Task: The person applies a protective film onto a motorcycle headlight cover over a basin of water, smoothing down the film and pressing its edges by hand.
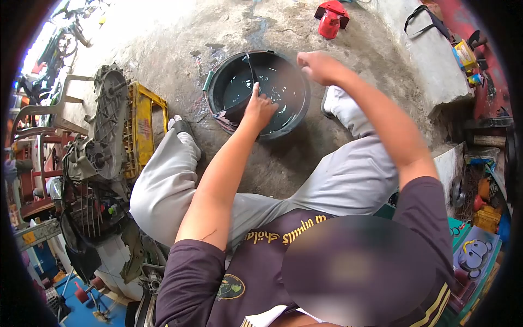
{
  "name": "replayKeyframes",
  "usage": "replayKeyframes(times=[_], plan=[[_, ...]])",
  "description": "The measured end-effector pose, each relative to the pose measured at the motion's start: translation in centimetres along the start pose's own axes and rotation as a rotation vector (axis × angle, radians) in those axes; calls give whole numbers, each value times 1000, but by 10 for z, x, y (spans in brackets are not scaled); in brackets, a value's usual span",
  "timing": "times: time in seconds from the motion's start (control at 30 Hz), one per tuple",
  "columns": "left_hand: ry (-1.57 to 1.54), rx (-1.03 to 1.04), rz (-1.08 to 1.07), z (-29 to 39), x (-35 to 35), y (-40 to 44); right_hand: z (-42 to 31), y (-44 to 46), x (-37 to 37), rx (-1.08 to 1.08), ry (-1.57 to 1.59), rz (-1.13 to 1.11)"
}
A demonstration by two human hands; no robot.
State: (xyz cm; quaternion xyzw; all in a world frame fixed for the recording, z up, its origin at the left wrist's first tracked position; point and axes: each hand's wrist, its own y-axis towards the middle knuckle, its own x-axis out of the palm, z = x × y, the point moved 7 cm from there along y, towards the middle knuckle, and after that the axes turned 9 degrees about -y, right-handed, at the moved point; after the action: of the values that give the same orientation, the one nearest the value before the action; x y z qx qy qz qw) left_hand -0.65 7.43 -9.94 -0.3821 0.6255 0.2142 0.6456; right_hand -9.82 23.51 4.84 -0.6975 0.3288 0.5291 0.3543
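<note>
A round black tub (303,109) of dark, bubbly water stands on the concrete floor between my feet. My left hand (260,111) is over the tub, gripping a thin curved black plastic piece (237,110), with the index finger stretched along it. One end of that piece points up toward the tub's far rim; part of it is hidden by my hand. Off the tub's right rim, my right hand (322,67) is raised with its fingers curled. It is slightly blurred, and whatever it may hold is hidden.
At left stand a metal engine casing (106,125) and a yellow plastic crate (144,125). A red plastic part (330,20) lies on the floor beyond the tub. A concrete ledge (419,60) runs along the right. Cases and tools (474,253) sit at lower right.
</note>
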Motion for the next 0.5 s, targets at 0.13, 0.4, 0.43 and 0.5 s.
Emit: replayKeyframes(times=[0.13,0.4,0.43,0.5], plan=[[-317,34,123,-11,-33,-11,17,-25,-51,-66,31,74],[-168,-317,113,-44,-55,-41,35,-28,-55,50,208,59],[38,-238,173,-42,-41,-36,38,-22,-42,55,145,-73],[1,-289,140,-40,-34,-31,37,-12,-33,59,150,-115]])
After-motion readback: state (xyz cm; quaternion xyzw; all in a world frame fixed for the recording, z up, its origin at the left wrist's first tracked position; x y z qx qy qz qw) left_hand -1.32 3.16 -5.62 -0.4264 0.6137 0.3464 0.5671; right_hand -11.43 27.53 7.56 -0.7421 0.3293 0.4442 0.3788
